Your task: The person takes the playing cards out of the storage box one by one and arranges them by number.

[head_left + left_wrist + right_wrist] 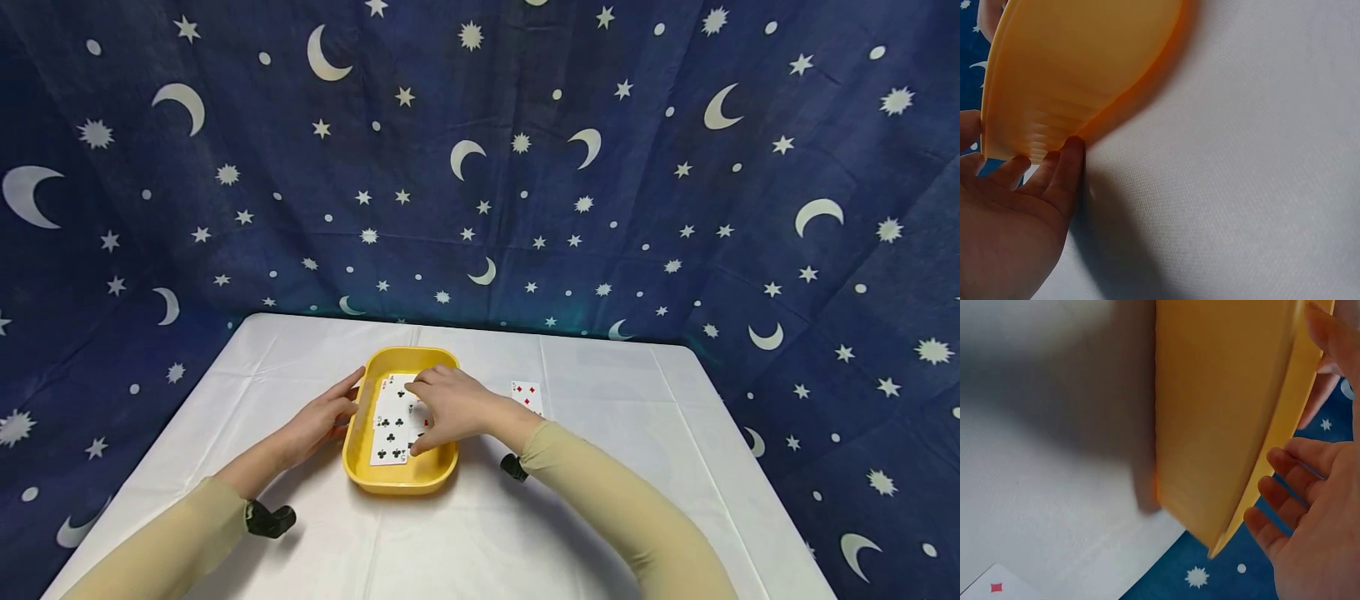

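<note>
Several playing cards (pixel 390 408) lie face up and overlapping in a yellow tray (pixel 401 487), with club symbols showing on some. My right hand (pixel 457 404) is over the tray's right side, thumb and fingers spread apart above the cards and hiding part of them. In the right wrist view its fingers (pixel 1291 487) are loosely extended beside the rim, with nothing seen in them. At the tray's left side, my left hand (pixel 322 421) touches the outer wall. Its fingertips (pixel 1072 147) rest against that wall in the left wrist view, the lowest one near the table.
Another card (pixel 527 393) with red diamonds lies face up on the white-covered table (pixel 600 467), right of the tray and partly behind my right forearm. A dark blue curtain (pixel 525 208) with moons and stars hangs behind the table.
</note>
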Available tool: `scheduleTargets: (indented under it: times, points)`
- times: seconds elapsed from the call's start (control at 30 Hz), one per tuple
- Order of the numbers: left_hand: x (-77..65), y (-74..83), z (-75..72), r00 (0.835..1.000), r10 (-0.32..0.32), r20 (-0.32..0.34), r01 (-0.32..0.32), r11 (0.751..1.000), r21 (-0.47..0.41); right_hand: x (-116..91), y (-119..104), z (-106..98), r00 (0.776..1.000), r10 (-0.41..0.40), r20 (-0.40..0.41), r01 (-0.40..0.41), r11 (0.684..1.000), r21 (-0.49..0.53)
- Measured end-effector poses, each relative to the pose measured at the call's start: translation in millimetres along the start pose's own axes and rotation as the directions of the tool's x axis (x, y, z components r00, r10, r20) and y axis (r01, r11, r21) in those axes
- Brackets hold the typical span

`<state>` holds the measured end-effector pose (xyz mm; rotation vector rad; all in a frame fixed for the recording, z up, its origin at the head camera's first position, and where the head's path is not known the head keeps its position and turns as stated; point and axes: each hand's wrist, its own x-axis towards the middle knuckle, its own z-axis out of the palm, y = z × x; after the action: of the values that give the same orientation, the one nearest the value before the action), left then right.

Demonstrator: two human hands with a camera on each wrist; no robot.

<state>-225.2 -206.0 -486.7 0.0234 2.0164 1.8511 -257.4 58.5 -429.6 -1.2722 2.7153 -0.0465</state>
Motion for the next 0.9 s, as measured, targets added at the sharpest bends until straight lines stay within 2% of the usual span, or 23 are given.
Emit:
scheduleTargets:
  times: [0.27,0.47,0.9]
  points:
    - [-1.1,-0.4,-0.6,1.0,0.008,0.013,-0.007,1.0,-0.011,12,-10,11,0.998,-0.01,0.063,0.015,0.997,-0.075]
    - [-1.0,-0.9,-1.5,1.0,0.011,0.022,-0.011,1.0,-0.017,20,-12,18,0.996,0.007,0.094,0.001,0.997,-0.08]
    - [-1.4,-1.6,-1.9,0.999,0.017,0.036,-0.016,0.999,-0.028,30,-14,30,0.994,0.03,0.107,-0.018,0.994,-0.105]
